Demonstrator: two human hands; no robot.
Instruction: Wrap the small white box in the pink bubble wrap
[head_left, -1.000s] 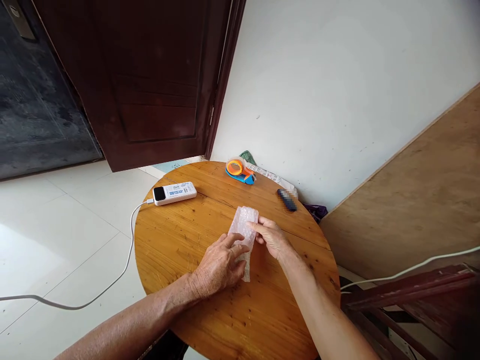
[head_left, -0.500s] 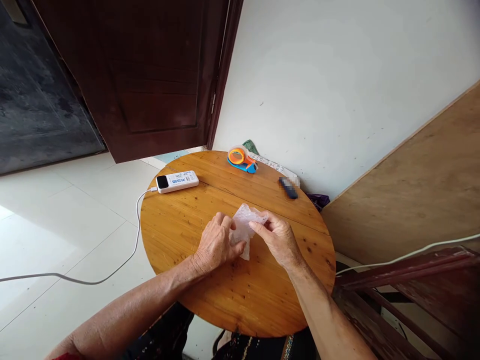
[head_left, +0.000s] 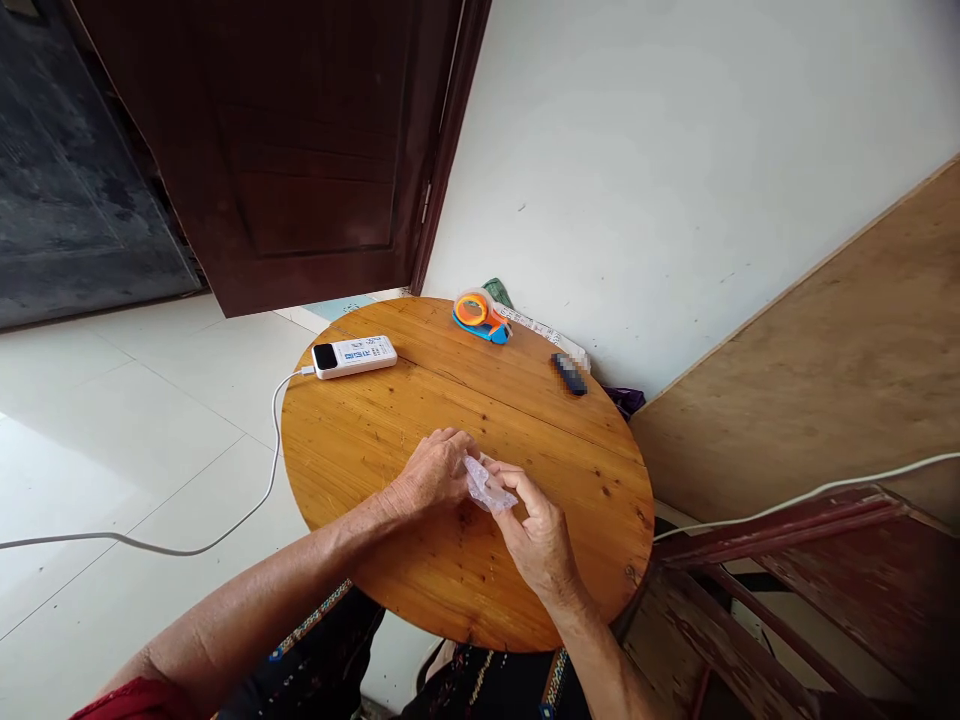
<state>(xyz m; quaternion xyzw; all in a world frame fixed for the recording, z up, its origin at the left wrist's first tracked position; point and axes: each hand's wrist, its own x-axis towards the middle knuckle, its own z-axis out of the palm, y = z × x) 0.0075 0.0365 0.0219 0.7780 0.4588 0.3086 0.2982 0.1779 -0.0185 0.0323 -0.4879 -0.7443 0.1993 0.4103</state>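
Observation:
A small, crumpled piece of translucent bubble wrap is between my two hands, over the near middle of the round wooden table. My left hand is closed on its left edge, the fingertips partly hidden behind the back of the hand. From the right, my right hand pinches the wrap between thumb and fingers. Whether anything lies inside the wrap cannot be made out.
A white power bank with a cable sits at the table's left. An orange and blue tape dispenser stands at the back, a dark blurred object at the right rear. Wall and door rise behind.
The bubble wrap has gone from spread out to folded or bunched up. My right hand has moved nearer to me and slightly left, and the view has shifted a little.

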